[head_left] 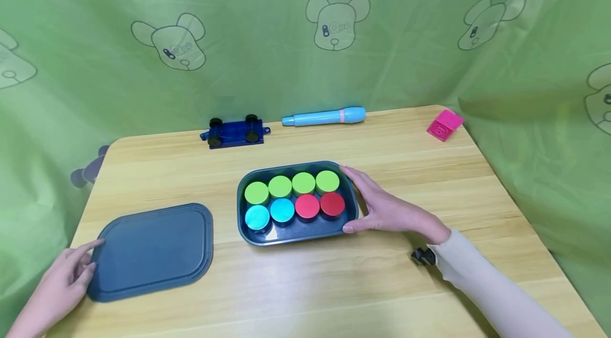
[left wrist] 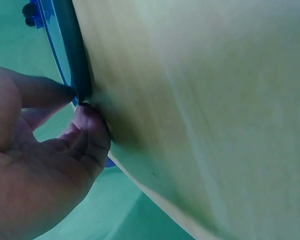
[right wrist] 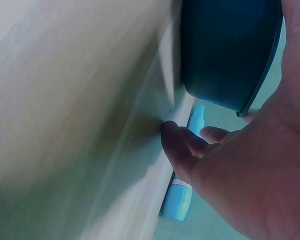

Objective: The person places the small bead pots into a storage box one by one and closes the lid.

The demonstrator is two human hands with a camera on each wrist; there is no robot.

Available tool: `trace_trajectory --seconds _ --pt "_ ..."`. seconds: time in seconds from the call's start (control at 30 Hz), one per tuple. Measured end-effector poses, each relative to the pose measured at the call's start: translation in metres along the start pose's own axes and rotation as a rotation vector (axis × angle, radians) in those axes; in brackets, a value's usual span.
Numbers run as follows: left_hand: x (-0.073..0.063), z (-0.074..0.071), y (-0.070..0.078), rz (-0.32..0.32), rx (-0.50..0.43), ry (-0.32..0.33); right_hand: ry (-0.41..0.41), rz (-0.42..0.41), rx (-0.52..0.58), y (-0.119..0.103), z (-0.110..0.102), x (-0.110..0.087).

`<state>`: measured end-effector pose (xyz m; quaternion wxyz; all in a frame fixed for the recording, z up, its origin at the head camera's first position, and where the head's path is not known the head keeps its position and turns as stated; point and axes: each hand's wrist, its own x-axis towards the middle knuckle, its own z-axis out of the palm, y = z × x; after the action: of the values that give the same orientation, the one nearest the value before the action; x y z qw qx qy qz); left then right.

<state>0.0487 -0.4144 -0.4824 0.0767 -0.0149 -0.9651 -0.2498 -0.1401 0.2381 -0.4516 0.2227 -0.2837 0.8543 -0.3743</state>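
Observation:
On the table stands a dark blue-grey rectangular box (head_left: pixel 305 232) with rounded corners. Two rows of small round tubs sit inside: several with green lids (head_left: pixel 280 187) at the back, two with light blue lids (head_left: pixel 282 210) and two with red lids (head_left: pixel 332 204) in front. My right hand (head_left: pixel 382 208) grips the box's right end, thumb at the near corner and a finger at the far one. A flat lid (head_left: pixel 157 248) of the same colour lies to the left. At its left edge, my left hand (head_left: pixel 62 285) pinches the rim between thumb and fingers.
Along the table's back edge lie a dark blue toy wagon base (head_left: pixel 234 133) with black wheels and a light blue toy microphone (head_left: pixel 324 116). A pink block (head_left: pixel 445 125) is at the back right corner. Green printed cloth (head_left: pixel 267 51) hangs behind the table.

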Motion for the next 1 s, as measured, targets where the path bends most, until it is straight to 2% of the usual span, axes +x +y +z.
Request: trace_trajectory --seconds 0.03,0.1,0.23,0.3,0.37,0.5,0.57,0.7,0.8,1.0 --pt "0.001 -0.001 0.0 0.013 0.003 0.005 0.0 0.002 -0.001 0.0 0.0 0.0" --pt "0.004 -0.002 0.001 -0.007 0.029 -0.014 0.0 0.002 0.0 -0.001 -0.001 0.0" --pt "0.008 -0.006 0.0 -0.113 0.043 -0.069 -0.001 -0.006 0.005 -0.002 -0.001 0.001" --pt "0.008 -0.006 -0.003 -0.142 -0.006 -0.073 0.0 -0.01 0.01 -0.001 -0.001 0.001" --pt "0.006 -0.007 -0.008 -0.166 -0.106 -0.071 0.0 -0.013 0.01 -0.001 0.0 0.001" --pt "0.001 -0.011 -0.016 -0.257 -0.38 -0.098 -0.001 -0.005 0.008 -0.001 -0.001 0.0" --pt "0.0 -0.013 -0.016 -0.316 -0.51 -0.126 -0.003 0.005 0.002 -0.001 -0.002 0.0" --pt "-0.002 -0.014 -0.013 -0.382 -0.822 -0.154 -0.008 0.016 -0.004 -0.002 -0.003 0.0" --pt "-0.005 -0.011 -0.011 -0.364 -1.006 -0.141 -0.012 0.012 -0.005 -0.002 -0.003 0.001" --pt "-0.01 -0.008 -0.011 -0.309 -1.178 -0.084 -0.015 0.023 -0.015 -0.004 -0.003 0.001"
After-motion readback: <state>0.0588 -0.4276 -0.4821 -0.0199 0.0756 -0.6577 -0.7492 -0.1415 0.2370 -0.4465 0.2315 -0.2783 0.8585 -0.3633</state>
